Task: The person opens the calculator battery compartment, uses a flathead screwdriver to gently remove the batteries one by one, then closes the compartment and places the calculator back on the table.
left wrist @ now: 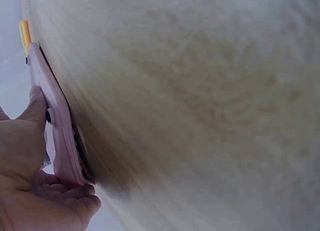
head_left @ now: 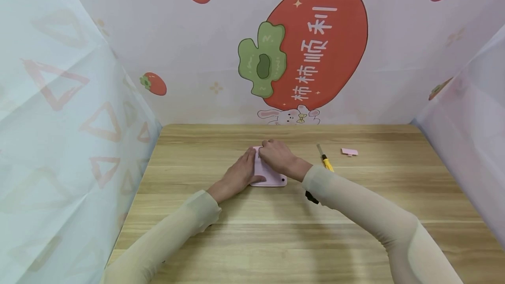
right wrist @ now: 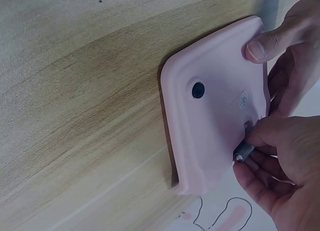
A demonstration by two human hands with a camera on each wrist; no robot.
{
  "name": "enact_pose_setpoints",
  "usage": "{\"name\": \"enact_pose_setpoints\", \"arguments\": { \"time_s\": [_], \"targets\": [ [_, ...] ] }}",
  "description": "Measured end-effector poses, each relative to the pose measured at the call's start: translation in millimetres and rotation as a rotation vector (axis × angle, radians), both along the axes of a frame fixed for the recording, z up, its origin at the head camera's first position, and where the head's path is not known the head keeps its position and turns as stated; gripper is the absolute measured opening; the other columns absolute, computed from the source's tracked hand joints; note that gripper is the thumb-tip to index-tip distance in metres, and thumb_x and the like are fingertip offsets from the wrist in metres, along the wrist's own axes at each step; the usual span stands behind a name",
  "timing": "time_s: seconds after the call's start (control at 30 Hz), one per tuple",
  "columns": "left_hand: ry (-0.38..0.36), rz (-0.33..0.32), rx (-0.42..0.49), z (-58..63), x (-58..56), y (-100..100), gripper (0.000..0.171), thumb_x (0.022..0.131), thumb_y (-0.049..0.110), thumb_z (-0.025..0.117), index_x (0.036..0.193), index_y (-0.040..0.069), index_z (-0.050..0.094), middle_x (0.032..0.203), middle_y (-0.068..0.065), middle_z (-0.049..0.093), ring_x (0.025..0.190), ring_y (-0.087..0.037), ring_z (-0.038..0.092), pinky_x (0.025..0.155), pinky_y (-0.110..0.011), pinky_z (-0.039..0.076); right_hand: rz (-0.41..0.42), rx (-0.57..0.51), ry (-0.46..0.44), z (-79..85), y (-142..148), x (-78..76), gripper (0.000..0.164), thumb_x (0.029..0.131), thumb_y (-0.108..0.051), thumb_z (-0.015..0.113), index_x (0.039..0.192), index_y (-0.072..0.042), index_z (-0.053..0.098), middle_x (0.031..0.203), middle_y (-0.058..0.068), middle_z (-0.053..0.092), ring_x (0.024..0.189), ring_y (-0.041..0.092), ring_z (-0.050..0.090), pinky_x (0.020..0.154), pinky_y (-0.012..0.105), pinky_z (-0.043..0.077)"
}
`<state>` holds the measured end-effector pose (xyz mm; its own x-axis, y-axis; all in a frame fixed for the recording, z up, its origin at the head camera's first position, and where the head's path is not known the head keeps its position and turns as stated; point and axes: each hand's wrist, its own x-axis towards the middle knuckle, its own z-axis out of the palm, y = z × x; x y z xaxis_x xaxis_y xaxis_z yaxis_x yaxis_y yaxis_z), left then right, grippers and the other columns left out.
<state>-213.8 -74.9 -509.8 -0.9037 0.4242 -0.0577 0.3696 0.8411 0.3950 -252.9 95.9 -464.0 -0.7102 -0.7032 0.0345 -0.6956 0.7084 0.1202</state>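
A pink calculator (head_left: pixel 270 178) lies back side up on the wooden table, with round black feet (right wrist: pixel 198 90) at its corners. My left hand (head_left: pixel 240 172) grips its left side, thumb on the back and fingers curled at the edge, as the left wrist view shows on the pink casing (left wrist: pixel 56 111). Between thumb and fingers my right hand (head_left: pixel 279 157) pinches a small grey cylindrical battery (right wrist: pixel 244 150) at the opening in the calculator's back. The opening's inside is mostly hidden by the right hand. To the right lies a small pink battery cover (head_left: pixel 349 152).
A screwdriver (head_left: pixel 326 161) with a yellow and black handle lies on the table (head_left: pixel 378 179) between the calculator and the cover, partly behind the right sleeve. Printed cloth walls (head_left: pixel 205 100) stand at the back and both sides. A small black object (head_left: pixel 311 197) shows beneath the right forearm.
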Motion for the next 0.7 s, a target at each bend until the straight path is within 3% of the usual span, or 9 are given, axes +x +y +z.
{"name": "enact_pose_setpoints", "arguments": {
  "time_s": [0.23, 0.7],
  "targets": [
    [-0.010, -0.002, -0.006, -1.4, -0.5, 0, 0.105, 0.094, 0.053, 0.075, 0.164, -0.006, 0.023, 0.172, -0.026, 0.022, 0.157, -0.038, 0.031, 0.123, -0.050, 0.039, 0.005, -0.004, -0.005, 0.4, 1, -2.0, 0.013, 0.102, -0.010, 0.070, 0.106, -0.003, 0.080, 0.099, 0.014, 0.075, 0.083, 0.024, 0.069, 0.071, 0.036, 0.062],
    [-0.004, -0.007, 0.006, -0.4, 0.1, -1, 0.105, 0.094, 0.050, 0.077, 0.163, -0.007, 0.023, 0.172, -0.027, 0.023, 0.157, -0.038, 0.031, 0.125, -0.049, 0.036, -0.003, -0.014, -0.049, 16.0, 10, 3.8, 0.014, 0.103, -0.012, 0.070, 0.109, -0.002, 0.078, 0.102, 0.013, 0.074, 0.088, 0.025, 0.068, 0.075, 0.036, 0.063]
  ]
}}
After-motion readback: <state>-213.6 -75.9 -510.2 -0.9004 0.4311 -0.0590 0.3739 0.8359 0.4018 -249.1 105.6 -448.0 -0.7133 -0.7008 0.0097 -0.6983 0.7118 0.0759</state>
